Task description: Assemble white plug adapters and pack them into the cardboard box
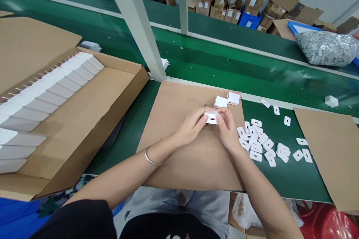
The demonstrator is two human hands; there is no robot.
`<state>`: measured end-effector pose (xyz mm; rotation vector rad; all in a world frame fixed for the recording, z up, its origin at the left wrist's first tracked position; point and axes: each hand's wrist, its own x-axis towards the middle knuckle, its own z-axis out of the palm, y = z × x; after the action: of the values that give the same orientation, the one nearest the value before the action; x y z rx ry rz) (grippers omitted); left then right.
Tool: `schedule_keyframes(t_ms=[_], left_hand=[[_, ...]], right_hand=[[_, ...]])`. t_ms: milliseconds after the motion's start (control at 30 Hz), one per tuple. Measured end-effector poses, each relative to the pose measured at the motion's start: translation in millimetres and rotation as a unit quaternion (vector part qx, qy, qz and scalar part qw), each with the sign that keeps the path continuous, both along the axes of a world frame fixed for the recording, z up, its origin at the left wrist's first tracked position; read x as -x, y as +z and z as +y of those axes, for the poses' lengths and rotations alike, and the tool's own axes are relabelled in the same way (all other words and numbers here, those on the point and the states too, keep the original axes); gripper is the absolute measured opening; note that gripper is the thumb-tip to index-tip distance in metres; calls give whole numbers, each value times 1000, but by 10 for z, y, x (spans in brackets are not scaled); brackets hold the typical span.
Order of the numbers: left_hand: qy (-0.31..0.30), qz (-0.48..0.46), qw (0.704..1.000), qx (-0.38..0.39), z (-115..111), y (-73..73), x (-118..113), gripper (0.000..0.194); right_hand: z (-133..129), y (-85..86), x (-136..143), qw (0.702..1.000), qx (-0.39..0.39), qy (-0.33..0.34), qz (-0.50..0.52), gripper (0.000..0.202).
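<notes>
Two hands share one white charger (pixel 211 118), held above the cardboard (pixel 168 119) in front of the person's body. Its broad end faces back toward the person, the small reddish port showing, and the long axis of that face runs roughly left to right, from one hand to the other. Left hand (pixel 194 122) and right hand (pixel 227 129) are equally near, each touching its own end. The fingers are drawn in to the charger's width, with no visible gap: both thumbs press at the near face, one on either side of the port, while the forefingers reach round toward the far side; how the other fingers sit underneath is hidden. A pair of spare chargers (pixel 221 102) lies just beyond the fingertips, a little to the right, on the cardboard's far edge. Loose caps (pixel 255 145) lie scattered on the table (pixel 297 175) to the right, closer to the right hand than to the left, many overlapping and turned at mixed angles. Neither hand touches the spare chargers or the caps.
</notes>
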<state>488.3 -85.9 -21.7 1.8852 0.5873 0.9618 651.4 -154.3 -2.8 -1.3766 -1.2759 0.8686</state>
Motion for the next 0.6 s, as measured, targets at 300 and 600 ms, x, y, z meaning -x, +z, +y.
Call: schedule_keyframes(t_ms=[300, 600], left_hand=[[5, -42, 999, 23, -35, 24, -23, 42], [-21, -48, 997, 53, -17, 58, -15, 44]], right_hand=[[6, 10, -69, 992, 62, 16, -105, 48], [27, -6, -46, 998, 42, 0, -54, 56]])
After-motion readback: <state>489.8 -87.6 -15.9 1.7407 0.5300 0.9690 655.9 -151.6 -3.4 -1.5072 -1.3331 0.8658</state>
